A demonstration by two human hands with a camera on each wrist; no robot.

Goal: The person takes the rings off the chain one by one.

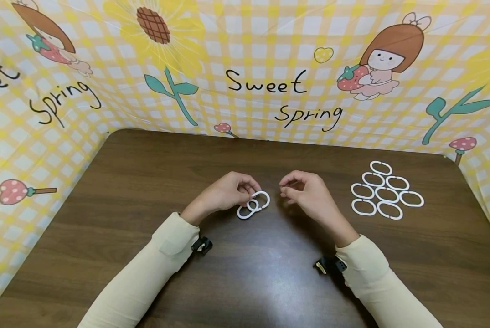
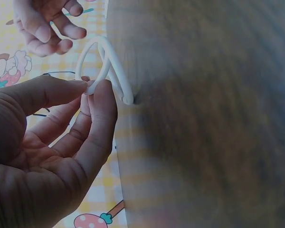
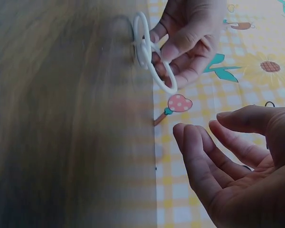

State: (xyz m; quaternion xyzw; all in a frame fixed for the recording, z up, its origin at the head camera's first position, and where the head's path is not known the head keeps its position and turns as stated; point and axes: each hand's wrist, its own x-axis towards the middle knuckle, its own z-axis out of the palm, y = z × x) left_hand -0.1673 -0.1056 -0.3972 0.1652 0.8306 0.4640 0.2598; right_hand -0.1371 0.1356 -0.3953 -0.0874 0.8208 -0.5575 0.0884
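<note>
Between thumb and index finger, my left hand (image 1: 230,191) pinches a white oval plastic link (image 1: 269,199) above the table. A second white link (image 1: 245,218) hangs interlocked with it, tilted down toward the tabletop. In the left wrist view, the fingertips close on the edge of one link while the other link (image 2: 122,78) hangs beside it. My right hand (image 1: 308,191) hovers a short way to the right, its fingers loosely bent with thumb and index apart. The right wrist view shows nothing between those fingers (image 3: 194,147).
Several more white oval links (image 1: 387,188), each with a small gap, lie in a triangular cluster on the right side of the brown wooden table (image 1: 146,159). A yellow checked cloth (image 1: 253,59) with cartoon prints stands behind and beside the table.
</note>
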